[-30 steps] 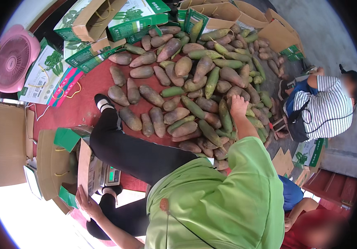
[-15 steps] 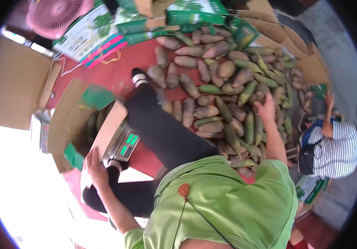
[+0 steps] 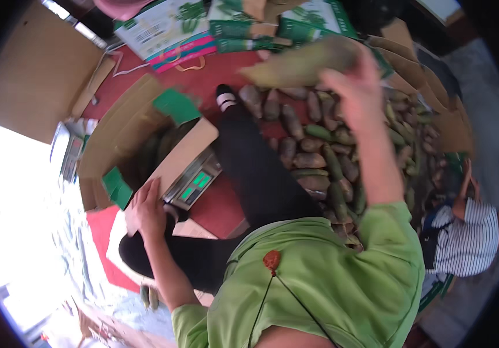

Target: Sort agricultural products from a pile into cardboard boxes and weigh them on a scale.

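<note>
My right hand (image 3: 357, 81) is raised and closed on a thick, oblong green-brown vegetable (image 3: 299, 62), like an overgrown cucumber, blurred by motion. Under that arm lies a wide heap of similar brown and green vegetables (image 3: 310, 159). At the left, my left hand (image 3: 147, 209) grips the near end of a cardboard flap (image 3: 185, 152). This flap belongs to an open cardboard box (image 3: 110, 136) with green inner flaps; dark oblong shapes lie in its shadowed inside. A scale (image 3: 194, 184) with lit green digits shows beside the box, partly covered by the flap.
My outstretched leg (image 3: 255, 168) lies between scale and heap. Printed green-and-white cartons (image 3: 171, 29) stand along the far side. A second scale (image 3: 67, 145) is at the far left. Cardboard sheets (image 3: 444, 110) border the heap at right, where a person in a striped shirt (image 3: 464, 238) sits.
My right hand has lifted a vegetable from the heap and moved it up and to the far side. The left hand stays at the box flap. The whole view has shifted.
</note>
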`<state>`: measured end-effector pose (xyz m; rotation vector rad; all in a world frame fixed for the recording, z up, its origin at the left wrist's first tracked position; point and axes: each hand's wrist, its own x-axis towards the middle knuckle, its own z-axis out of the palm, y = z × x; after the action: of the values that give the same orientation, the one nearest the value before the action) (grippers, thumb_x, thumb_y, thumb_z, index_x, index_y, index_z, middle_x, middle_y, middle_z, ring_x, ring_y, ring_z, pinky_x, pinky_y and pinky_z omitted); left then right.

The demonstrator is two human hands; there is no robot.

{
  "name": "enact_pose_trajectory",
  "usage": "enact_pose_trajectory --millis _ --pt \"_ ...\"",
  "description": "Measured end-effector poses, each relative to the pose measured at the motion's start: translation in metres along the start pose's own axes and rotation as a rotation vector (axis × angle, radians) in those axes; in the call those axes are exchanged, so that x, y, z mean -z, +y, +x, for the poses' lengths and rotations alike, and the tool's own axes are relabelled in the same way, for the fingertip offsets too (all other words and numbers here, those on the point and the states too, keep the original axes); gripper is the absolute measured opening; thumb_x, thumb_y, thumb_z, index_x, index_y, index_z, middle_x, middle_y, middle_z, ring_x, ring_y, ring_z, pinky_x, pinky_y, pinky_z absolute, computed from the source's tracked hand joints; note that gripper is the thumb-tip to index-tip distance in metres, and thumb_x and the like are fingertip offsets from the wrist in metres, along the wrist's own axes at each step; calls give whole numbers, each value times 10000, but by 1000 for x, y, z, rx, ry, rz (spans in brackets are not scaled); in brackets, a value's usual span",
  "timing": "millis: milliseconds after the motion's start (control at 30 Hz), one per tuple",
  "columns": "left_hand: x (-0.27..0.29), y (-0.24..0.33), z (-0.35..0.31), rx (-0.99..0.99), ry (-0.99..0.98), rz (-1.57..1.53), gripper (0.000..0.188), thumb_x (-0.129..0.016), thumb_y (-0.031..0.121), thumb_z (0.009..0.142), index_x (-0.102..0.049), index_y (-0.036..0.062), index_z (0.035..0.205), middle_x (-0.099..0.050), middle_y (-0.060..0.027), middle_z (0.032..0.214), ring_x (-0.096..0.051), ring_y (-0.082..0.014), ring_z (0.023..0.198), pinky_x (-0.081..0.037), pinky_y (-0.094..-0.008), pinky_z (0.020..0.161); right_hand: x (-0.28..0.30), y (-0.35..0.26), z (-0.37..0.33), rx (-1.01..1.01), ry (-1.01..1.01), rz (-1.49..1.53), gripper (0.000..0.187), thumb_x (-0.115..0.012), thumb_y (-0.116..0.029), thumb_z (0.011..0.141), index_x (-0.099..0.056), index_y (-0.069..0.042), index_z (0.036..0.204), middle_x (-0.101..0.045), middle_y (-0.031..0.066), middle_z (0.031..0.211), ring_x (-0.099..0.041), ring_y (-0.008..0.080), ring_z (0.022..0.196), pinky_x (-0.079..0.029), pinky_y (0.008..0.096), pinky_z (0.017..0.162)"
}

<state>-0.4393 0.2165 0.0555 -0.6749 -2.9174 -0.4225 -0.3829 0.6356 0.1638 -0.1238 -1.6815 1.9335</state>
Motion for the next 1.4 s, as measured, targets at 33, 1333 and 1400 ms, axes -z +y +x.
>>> enact_pose_trajectory --millis 33,1333,1400 --pt "0 -2 -1 6 -20 4 446 -535 2 723 -625 124 1142 -610 -75 1116 -553 -289 1046 -406 -390 921 -29 2 6 71 -54 132 506 -678 42 717 -474 -25 1174 -579 91 1075 -589 192 977 -520 314 818" --pt "-17 -15 -3 -153 36 -28 429 -475 6 776 -585 38 1189 -598 -157 1103 -568 -342 993 -428 -430 867 133 200 -253 -937 -89 -516 275 -670 -219 744 -653 -73 976 -665 137 937 -633 281 902 -484 373 796" --pt "-17 -12 -2 -137 46 -18 426 -474 3 777 -589 39 1185 -599 -154 1099 -572 -338 989 -436 -421 856 136 201 -265 -972 -136 -646 272 -671 -217 734 -661 -84 971 -667 131 935 -635 274 901 -486 372 799"
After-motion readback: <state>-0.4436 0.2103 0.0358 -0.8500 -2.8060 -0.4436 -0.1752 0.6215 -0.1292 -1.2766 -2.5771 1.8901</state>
